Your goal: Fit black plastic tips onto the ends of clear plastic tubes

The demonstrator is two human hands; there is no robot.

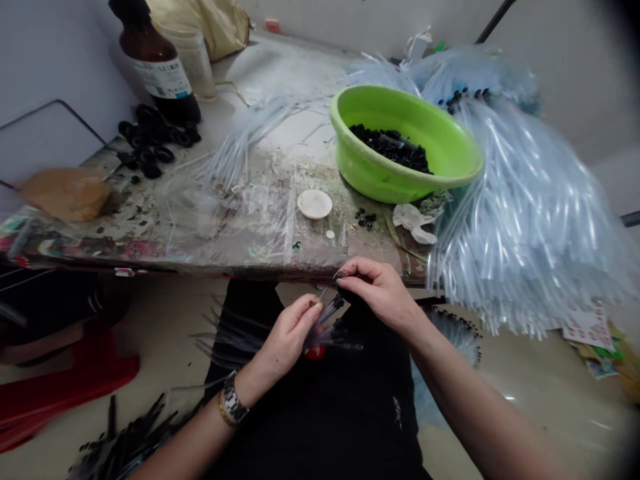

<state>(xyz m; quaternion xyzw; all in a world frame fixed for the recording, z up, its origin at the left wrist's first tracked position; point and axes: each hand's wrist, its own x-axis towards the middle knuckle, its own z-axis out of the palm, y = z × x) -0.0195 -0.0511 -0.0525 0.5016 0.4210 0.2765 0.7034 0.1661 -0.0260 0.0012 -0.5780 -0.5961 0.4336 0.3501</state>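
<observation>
Over my lap, my left hand (293,327) is closed around a bundle of thin clear plastic tubes (235,340), some with black ends near my fingers. My right hand (377,290) is pinched at the tip of one tube, with a small dark piece between thumb and forefinger, too small to make out fully. Both hands sit just below the table's front edge. Beyond them stands a green basin (400,180) holding many small black parts (393,147). A small white dish (315,204) and a few loose black parts (366,219) lie in front of it.
A large heap of clear tubes (530,213) hangs over the table's right side. Loose tubes (235,147), black rings (150,143), a brown bottle (157,73) and a round wooden piece (65,192) are at the left. A red stool (70,387) stands below left.
</observation>
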